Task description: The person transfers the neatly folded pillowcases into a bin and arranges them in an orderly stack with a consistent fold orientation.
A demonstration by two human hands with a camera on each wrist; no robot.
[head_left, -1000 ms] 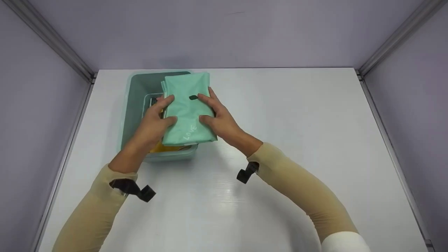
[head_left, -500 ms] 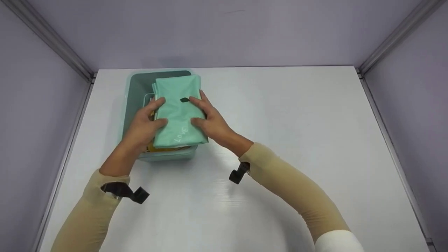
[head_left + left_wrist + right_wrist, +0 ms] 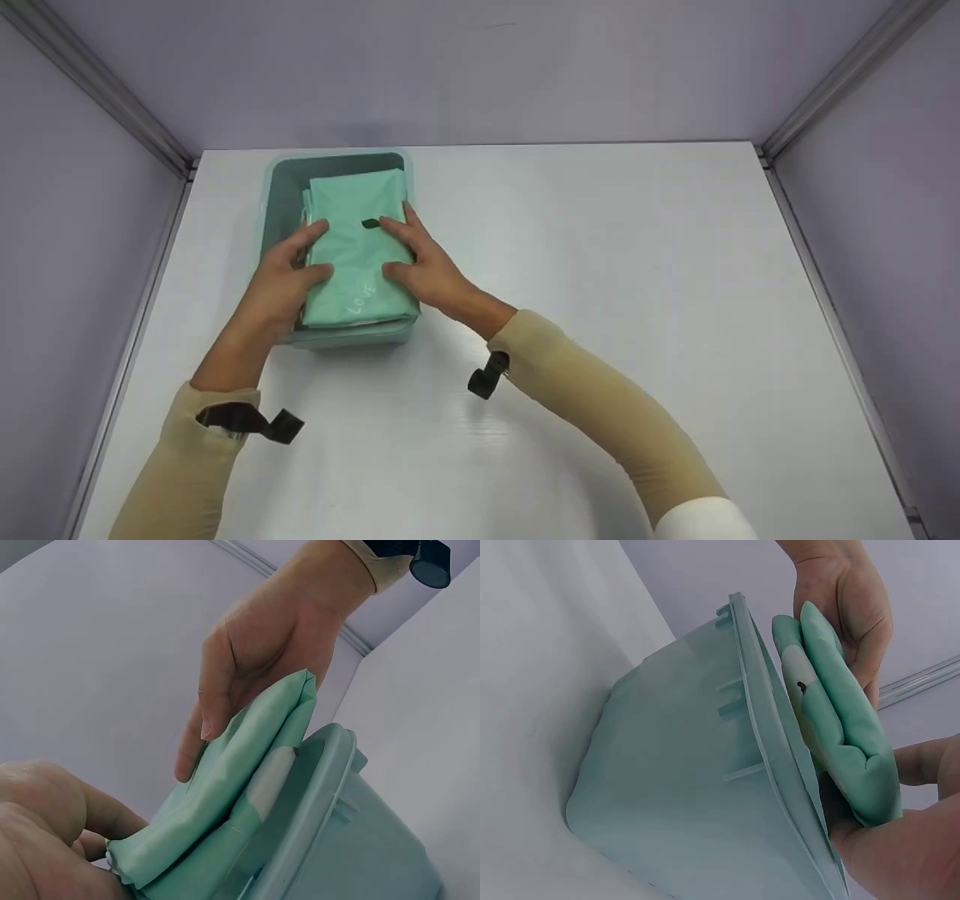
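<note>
- both hands have brought the cloth [image 3: 358, 251] left and down over the last second. it hung over the bin's right edge and now sits squarely in the bin [image 3: 337, 339], roughly level with the rim.
- left hand [image 3: 281, 283] grips the cloth's left edge, thumb on top and fingers tucked down the side. right hand [image 3: 420, 264] does the same on the right edge, with its long fingers lying fairly flat across the top.
- my read: it's basically placed, and the hands just haven't let go.
- the yellow stuff that showed under the cloth earlier is covered now, so i can't tell what's below it.
- wrist views only show the cloth's folded edge [image 3: 247, 787] poking above the rim [image 3: 772, 742], with nothing of the bin's inside.
- there's pale lettering and a small dark mark on the cloth, and the mark is too small to make out.
- both forearms are cut off at the bottom of the head view, on the table [image 3: 600, 247].
</note>
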